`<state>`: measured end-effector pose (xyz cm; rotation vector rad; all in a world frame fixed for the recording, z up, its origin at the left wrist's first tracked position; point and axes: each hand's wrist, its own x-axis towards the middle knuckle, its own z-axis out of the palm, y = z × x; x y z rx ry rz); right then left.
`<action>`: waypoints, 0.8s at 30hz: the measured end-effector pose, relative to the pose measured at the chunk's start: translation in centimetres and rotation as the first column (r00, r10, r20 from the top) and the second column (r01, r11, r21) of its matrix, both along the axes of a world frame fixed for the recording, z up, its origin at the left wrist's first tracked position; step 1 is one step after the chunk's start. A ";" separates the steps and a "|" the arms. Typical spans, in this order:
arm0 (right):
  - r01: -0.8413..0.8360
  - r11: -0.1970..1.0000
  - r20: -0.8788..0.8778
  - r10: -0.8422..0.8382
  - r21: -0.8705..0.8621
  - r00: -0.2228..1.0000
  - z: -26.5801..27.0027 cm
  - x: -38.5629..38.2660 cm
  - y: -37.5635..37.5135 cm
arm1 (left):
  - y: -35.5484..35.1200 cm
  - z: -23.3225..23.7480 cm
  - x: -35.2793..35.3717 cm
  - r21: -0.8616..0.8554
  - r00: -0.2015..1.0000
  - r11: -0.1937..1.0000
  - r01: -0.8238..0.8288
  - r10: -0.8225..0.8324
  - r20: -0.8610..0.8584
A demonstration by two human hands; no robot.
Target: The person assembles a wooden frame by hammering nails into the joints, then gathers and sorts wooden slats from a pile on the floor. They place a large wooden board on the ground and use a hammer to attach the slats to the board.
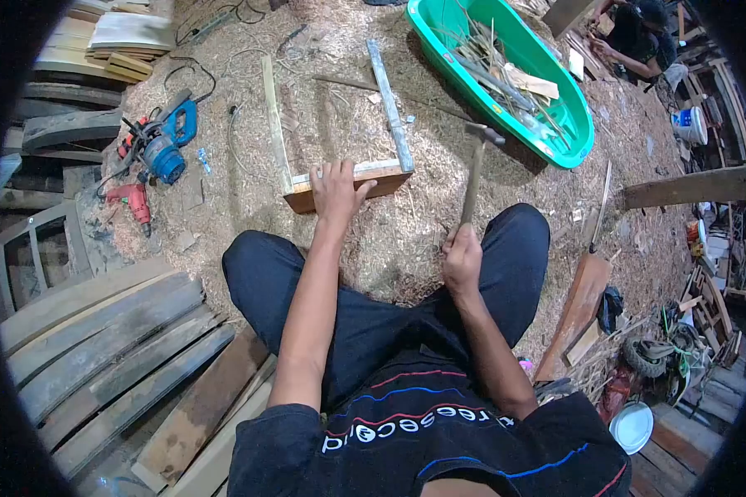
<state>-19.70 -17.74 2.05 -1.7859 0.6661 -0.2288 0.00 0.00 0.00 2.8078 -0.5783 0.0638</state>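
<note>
My left hand [337, 192] is closed over the near board of a three-sided wooden frame [381, 184], fingers over its top edge and thumb out to the right. Two long side pieces run away from that board: a pale strip [274, 124] on the left and a grey, worn one [389, 103] on the right. The frame lies on the ground in front of my crossed legs. In my right hand [464, 258] is a hammer [472, 182], gripped low on its wooden handle and held upright, its metal head clear of the frame.
A green plastic tub [584, 124] of wood scraps stands beyond the hammer. Left lie a blue power tool [164, 157], a red drill [133, 203] and stacked curved boards [108, 331]. A plank [576, 306] lies right. Another person [638, 41] sits far right. Shavings cover the floor [406, 240].
</note>
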 end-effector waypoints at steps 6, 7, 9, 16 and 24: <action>-0.050 0.998 -0.088 0.048 -0.031 0.995 1.1 -0.2 1.2 | 0.3 -0.1 0.0 -0.070 0.993 0.997 0.023 -0.014 0.121; -0.037 0.995 -0.094 0.028 -0.091 0.995 1.2 0.2 1.3 | 0.1 0.0 0.2 -0.070 0.993 0.998 0.006 0.002 0.115; 0.012 0.981 -0.117 -0.035 -0.195 0.992 1.5 0.1 1.7 | -0.3 0.2 0.1 -0.056 0.996 0.998 -0.003 0.008 0.089; 0.091 0.968 0.040 -0.103 0.233 0.994 6.9 3.4 -2.0 | -0.2 0.9 -0.1 -0.065 1.000 0.998 -0.025 0.024 -0.015; -0.135 0.955 -0.128 0.105 -0.262 0.986 -1.2 0.3 1.4 | 0.3 1.0 0.5 -0.081 0.999 0.997 -0.017 0.014 -0.036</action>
